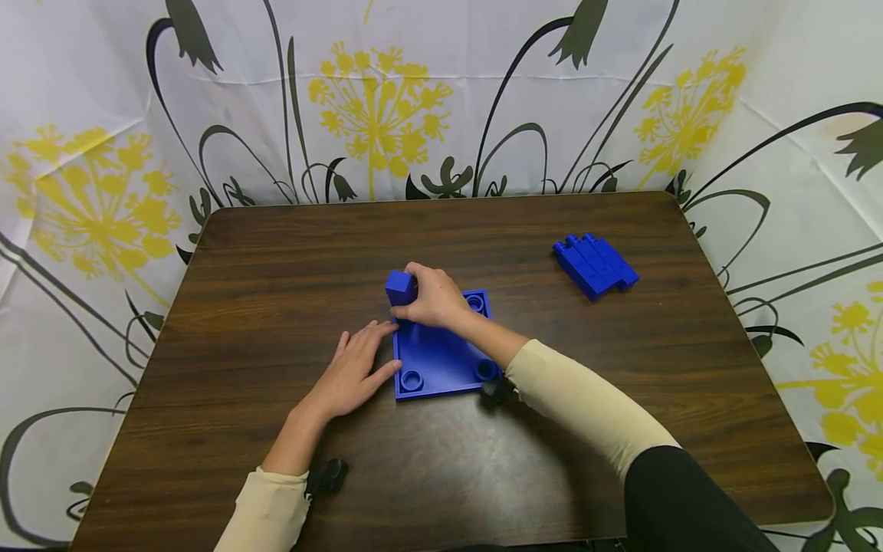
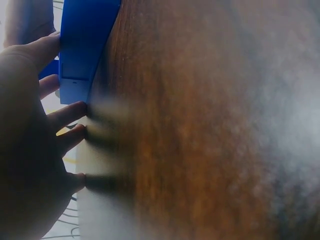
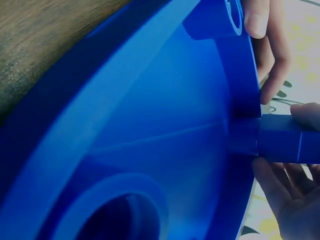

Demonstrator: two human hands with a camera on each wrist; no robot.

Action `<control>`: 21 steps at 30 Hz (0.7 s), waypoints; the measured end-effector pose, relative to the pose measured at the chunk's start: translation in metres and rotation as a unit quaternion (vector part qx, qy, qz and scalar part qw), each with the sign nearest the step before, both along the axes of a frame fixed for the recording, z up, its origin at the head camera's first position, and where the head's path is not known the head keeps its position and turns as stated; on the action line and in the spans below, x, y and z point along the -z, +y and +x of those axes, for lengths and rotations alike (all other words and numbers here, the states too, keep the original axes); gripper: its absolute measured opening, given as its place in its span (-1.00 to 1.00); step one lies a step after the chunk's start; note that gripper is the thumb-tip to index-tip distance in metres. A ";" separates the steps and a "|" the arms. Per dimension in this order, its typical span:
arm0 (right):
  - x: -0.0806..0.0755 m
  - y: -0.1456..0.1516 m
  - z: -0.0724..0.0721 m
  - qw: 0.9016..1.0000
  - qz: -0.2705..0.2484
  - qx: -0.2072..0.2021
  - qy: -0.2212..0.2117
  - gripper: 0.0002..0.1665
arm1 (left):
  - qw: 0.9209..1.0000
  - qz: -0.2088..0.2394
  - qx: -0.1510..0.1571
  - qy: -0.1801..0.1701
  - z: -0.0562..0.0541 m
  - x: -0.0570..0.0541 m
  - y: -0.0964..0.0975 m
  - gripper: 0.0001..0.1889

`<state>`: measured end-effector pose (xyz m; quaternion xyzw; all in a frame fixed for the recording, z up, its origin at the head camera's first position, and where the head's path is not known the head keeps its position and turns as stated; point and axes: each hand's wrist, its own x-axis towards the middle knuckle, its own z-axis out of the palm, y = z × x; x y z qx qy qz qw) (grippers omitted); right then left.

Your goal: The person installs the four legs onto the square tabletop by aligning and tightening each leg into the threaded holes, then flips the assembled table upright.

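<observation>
A blue square panel (image 1: 441, 356) lies on the table with its raised rim and round corner sockets facing up. At its far left corner stands a blue square-sided leg (image 1: 401, 287), upright. My right hand (image 1: 433, 297) grips this leg, thumb on the near side and fingers behind. In the right wrist view, the leg (image 3: 282, 139) meets the panel's rim; its lower end is partly hidden. My left hand (image 1: 355, 369) lies spread at the panel's left side, thumb and a fingertip touching the edge. The left wrist view shows those fingers (image 2: 70, 114) extended against the tabletop.
Several more blue legs (image 1: 596, 264) lie side by side at the back right of the dark wooden table (image 1: 290, 261). Flower-printed cloth (image 1: 483, 100) hangs behind the table and along its sides.
</observation>
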<state>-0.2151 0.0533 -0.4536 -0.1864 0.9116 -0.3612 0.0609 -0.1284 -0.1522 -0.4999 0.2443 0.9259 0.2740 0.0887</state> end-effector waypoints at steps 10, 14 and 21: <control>-0.001 0.004 -0.001 0.998 0.033 -0.046 -0.015 -0.14 | 1.000 -0.002 -0.003 -0.001 0.000 0.002 -0.001 -0.31; -0.001 0.008 -0.003 0.995 0.026 -0.089 -0.033 -0.03 | 1.000 0.000 -0.002 0.001 0.000 0.002 -0.001 -0.34; -0.002 0.017 -0.012 0.981 -0.071 -0.162 -0.084 -0.05 | 1.000 -0.002 -0.002 -0.005 -0.001 0.001 0.000 -0.35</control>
